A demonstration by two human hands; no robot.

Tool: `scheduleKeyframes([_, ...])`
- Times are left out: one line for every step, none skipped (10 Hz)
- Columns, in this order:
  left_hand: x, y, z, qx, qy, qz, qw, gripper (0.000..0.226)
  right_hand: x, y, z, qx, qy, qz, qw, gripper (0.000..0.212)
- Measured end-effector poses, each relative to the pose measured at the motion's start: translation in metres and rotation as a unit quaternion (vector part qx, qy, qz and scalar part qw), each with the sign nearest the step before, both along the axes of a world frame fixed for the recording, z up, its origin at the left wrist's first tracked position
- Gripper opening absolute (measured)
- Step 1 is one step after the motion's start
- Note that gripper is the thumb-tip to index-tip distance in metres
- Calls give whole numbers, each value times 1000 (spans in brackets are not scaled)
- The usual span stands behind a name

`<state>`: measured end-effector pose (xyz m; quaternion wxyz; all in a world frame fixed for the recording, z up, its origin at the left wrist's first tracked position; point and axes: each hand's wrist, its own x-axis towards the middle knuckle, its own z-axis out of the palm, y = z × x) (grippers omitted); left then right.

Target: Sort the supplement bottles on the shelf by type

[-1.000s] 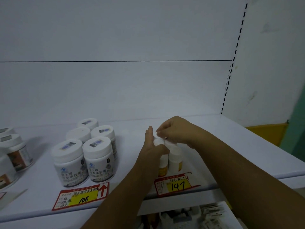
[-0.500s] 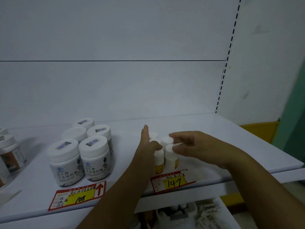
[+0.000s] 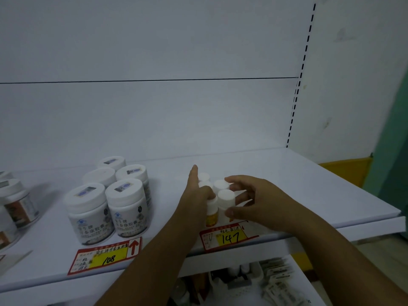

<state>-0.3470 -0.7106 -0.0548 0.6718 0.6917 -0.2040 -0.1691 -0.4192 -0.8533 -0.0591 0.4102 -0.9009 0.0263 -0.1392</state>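
Several small white-capped bottles with yellow labels stand in a tight cluster near the shelf's front edge, behind the "147" price tag. My left hand lies flat against the cluster's left side, fingers straight and thumb resting on the front left bottle. My right hand cups the right side. Its thumb presses low on the front right bottle and its spread fingers curl by the caps.
Several larger white jars stand grouped to the left, behind a "108" tag. Brown-labelled jars sit at the far left edge. The white shelf ends at a slotted upright. Below, a lower shelf holds packets.
My right hand came off the top of the cluster, dropped to its right side and spread its fingers around the bottles. My left hand stayed flat against the left side.
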Motion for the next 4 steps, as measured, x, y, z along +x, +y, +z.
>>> scheduleKeyframes([0,2,1,-9,-10,-12,1000,70,-5,0,0,-7,-4,-8,1000,70])
scheduleKeyframes([-14,8,7,-10,-106,26,994,61,-12,-1,5,-15,-45,-57,997,59])
scheduleKeyframes([-30,26,19,1,-225,2,974,60,-16,7,19,-49,-81,-121,988,56])
scheduleKeyframes([-25,61,41,111,-346,-37,931,58,-5,30,45,-137,-78,-158,975,59])
